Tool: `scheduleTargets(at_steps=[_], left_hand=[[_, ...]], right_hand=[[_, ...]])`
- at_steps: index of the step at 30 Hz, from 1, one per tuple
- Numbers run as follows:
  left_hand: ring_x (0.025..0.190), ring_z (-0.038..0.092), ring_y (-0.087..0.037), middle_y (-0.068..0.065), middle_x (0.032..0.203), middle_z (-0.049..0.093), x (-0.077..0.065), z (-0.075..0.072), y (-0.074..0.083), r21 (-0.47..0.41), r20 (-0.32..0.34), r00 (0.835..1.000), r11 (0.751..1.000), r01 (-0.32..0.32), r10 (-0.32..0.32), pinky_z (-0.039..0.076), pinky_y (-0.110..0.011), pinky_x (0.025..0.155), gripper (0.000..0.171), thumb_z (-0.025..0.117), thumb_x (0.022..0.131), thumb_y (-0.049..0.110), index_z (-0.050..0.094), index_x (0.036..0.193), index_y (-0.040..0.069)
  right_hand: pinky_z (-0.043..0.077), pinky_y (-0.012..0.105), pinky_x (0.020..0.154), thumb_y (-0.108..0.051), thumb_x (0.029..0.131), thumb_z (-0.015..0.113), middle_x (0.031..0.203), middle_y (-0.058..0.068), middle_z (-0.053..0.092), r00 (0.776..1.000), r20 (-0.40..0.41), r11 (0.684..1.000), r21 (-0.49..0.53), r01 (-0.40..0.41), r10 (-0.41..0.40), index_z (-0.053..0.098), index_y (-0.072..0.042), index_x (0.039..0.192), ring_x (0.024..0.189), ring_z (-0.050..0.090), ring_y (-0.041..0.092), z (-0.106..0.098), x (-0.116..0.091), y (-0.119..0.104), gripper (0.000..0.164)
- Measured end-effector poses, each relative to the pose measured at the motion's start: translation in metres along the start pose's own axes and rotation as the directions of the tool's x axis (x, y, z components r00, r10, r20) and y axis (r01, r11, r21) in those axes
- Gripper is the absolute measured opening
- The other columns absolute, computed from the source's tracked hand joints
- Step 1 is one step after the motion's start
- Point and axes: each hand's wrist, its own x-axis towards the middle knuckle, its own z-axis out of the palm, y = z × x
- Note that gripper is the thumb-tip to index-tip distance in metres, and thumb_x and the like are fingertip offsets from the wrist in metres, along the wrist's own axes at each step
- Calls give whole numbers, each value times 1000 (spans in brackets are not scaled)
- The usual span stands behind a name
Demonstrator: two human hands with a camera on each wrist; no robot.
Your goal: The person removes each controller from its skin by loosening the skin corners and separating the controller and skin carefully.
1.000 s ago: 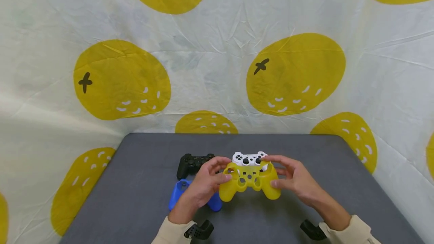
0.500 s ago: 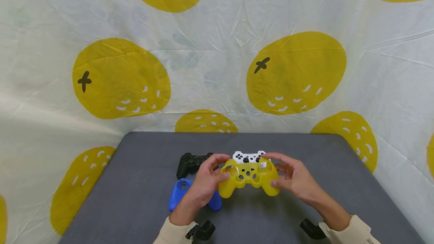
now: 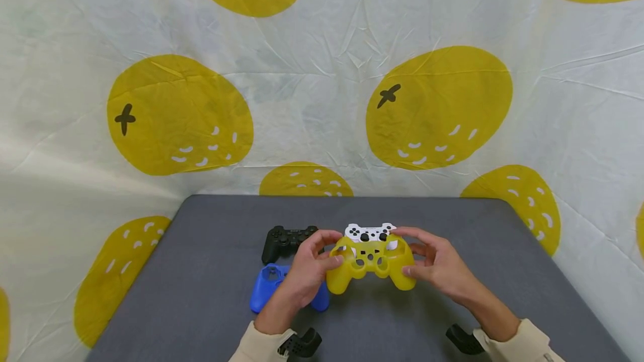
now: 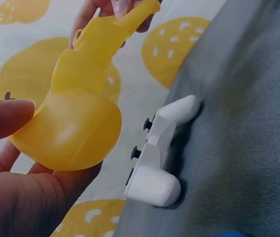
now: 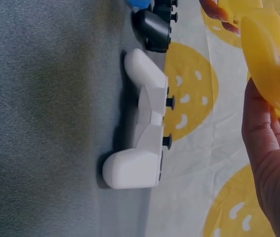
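Note:
A yellow silicone controller cover (image 3: 370,256) is held up above the table between both hands. My left hand (image 3: 305,268) grips its left side, thumb on the front and fingers behind. On the other side my right hand (image 3: 436,261) pinches the right grip in the same way. Through the cover's cut-outs parts of a white game controller (image 3: 369,232) show behind it. Both wrist views show that white controller (image 4: 154,168) lying on the table, below and apart from the cover (image 5: 263,59).
Left of the white controller lies a black game controller (image 3: 282,243). A blue controller cover (image 3: 264,289) lies in front of it, partly hidden by my left forearm. The grey table (image 3: 201,272) ends at a white curtain (image 3: 312,116) printed with yellow fruit.
The yellow cover has risen slightly and its tilt has shifted a little, still between both hands. The controllers and the blue cover on the table stay where they were.

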Motion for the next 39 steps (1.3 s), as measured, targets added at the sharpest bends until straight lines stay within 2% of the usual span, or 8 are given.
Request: scheduleTargets(at_steps=[6,9,16,22,30,33,37,39], left_hand=[[112,66,-24,-16,137,53,0,4,-3,-21,-3,1000,1000,10,-10,58,-37,100,40,63,94,-6,57,133,0],[113,65,-25,-15,136,52,0,7,-4,-45,-7,1000,999,14,-14,57,-37,100,40,62,93,-8,57,133,-1],[112,65,-26,-14,132,53,1,13,-8,-92,-31,999,996,11,-13,58,-34,96,42,61,92,-10,56,132,-3],[108,66,-24,-13,130,54,3,13,-13,-100,-48,998,995,23,-28,57,-31,92,41,61,91,-10,57,131,-3],[112,64,-26,-15,138,53,4,15,-19,-92,-85,994,994,54,-62,57,-35,97,40,61,92,-10,57,130,0],[110,64,-26,-16,138,54,5,18,-21,-98,-103,993,994,54,-64,57,-35,96,40,61,91,-11,57,130,0],[110,63,-26,-16,139,53,5,20,-22,-98,-120,990,993,63,-74,58,-38,99,39,62,92,-11,58,129,1],[111,63,-26,-16,140,52,5,21,-23,-99,-122,989,992,72,-84,57,-40,102,39,62,92,-11,58,129,1]], right_hand=[[65,33,79,7,86,75,141,-22,57,1000,4,1000,9,5,-5,47,4,149,108,72,7,-1,0,5,69],[65,35,80,5,87,76,143,-18,56,1000,13,1000,16,-11,11,48,3,149,110,71,8,0,0,6,69],[65,35,80,0,87,78,160,27,38,998,19,998,2,-58,58,53,-6,149,113,70,7,3,2,6,67],[64,33,80,4,86,78,158,32,38,999,0,999,-7,-44,44,54,-4,148,113,70,5,4,0,9,67],[64,32,78,1,87,78,152,33,45,999,-29,1000,-18,-25,25,50,6,146,110,70,6,4,-2,12,65],[64,32,77,2,87,78,148,33,48,999,-47,999,-32,-24,23,52,5,144,107,71,5,4,-2,14,63],[63,31,76,2,87,78,146,35,50,997,-63,999,-36,-41,39,55,3,143,107,71,9,3,-2,16,60],[63,30,77,2,87,78,146,34,50,996,-67,997,-46,-55,52,55,3,143,109,72,16,2,-2,17,60]])
